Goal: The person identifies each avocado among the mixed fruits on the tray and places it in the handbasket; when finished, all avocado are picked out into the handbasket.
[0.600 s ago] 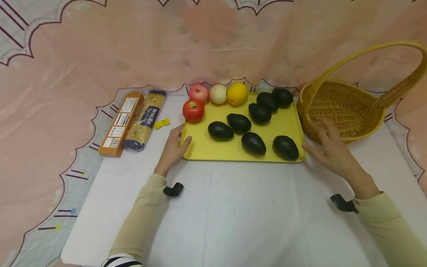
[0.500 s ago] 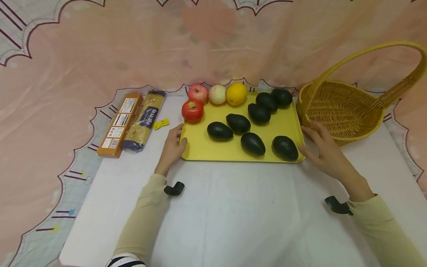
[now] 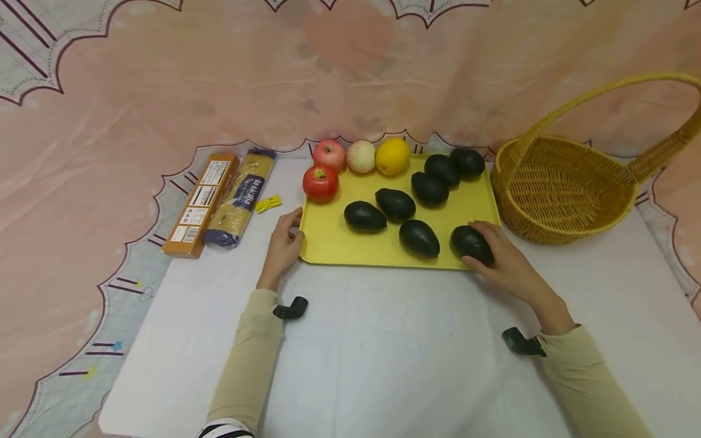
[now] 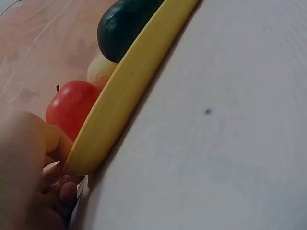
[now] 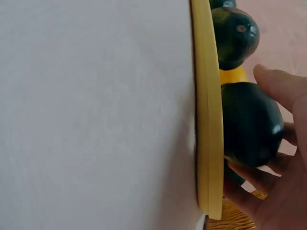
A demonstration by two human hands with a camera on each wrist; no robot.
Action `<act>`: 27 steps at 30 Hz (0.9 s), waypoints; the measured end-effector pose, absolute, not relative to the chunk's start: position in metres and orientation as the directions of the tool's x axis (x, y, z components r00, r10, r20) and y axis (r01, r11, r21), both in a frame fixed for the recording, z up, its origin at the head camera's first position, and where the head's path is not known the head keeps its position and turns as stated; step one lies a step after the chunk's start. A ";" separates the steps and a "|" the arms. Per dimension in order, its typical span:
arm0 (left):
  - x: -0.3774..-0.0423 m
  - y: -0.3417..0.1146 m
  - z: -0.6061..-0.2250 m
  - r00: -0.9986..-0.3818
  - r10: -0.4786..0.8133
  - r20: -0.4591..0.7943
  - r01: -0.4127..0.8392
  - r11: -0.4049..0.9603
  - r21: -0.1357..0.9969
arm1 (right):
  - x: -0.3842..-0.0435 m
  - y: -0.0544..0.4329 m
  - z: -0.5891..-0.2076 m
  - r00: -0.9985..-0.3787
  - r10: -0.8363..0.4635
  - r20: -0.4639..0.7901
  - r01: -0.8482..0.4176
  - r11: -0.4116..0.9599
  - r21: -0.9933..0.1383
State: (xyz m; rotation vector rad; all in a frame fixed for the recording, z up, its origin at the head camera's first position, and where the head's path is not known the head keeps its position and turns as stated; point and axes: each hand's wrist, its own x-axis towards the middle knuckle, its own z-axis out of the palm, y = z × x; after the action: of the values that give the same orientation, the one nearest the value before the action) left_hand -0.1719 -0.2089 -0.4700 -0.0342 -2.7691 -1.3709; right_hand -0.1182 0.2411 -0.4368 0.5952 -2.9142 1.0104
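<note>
A yellow tray (image 3: 350, 249) lies on the white table, bearing several dark green avocados (image 3: 418, 238). My left hand (image 3: 282, 246) holds the tray's left edge near its front corner; in the left wrist view its fingers curl at the tray's end. At the front right corner, my right hand (image 3: 501, 258) grips one avocado (image 3: 470, 243), thumb on the near side and fingers round the far side. That avocado (image 5: 249, 124) still sits at the tray's rim (image 5: 209, 120). At the tray's back left are a red tomato-like fruit (image 3: 320, 183), two apples (image 3: 329, 153) and a yellow-orange fruit (image 3: 392, 156).
A wicker basket (image 3: 558, 188) with a tall handle stands right of the tray, close to its edge. To the left lie an orange box (image 3: 199, 207), a pasta packet (image 3: 241, 199) and a small yellow wrapper (image 3: 268, 204). A patterned cloth (image 3: 246, 73) hangs behind.
My right hand has moved left from beside the basket, over the tray's edge, and closed round the corner avocado. The left hand's thumb has drawn back towards the tray's left edge.
</note>
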 end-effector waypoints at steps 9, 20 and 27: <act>-0.172 -0.209 -0.473 -0.994 -0.014 0.105 0.071 0.639 0.766 | -0.118 0.236 -0.439 -0.955 -0.286 0.076 -0.269 0.732 -0.626; -0.170 -0.209 -0.476 -0.992 -0.033 0.118 0.069 0.642 0.764 | -0.119 0.237 -0.427 -0.938 -0.274 0.211 -0.345 0.700 -0.625; -0.169 -0.211 -0.477 -0.990 -0.027 0.136 0.087 0.640 0.764 | -0.119 0.245 -0.412 -0.931 -0.239 0.277 -0.364 0.687 -0.629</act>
State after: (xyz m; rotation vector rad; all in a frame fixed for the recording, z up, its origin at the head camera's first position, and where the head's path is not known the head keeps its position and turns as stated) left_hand -0.1693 -0.2105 -0.4774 -0.0505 -2.7212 -1.2784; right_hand -0.1187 0.2452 -0.4119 0.4906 -2.7233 1.0720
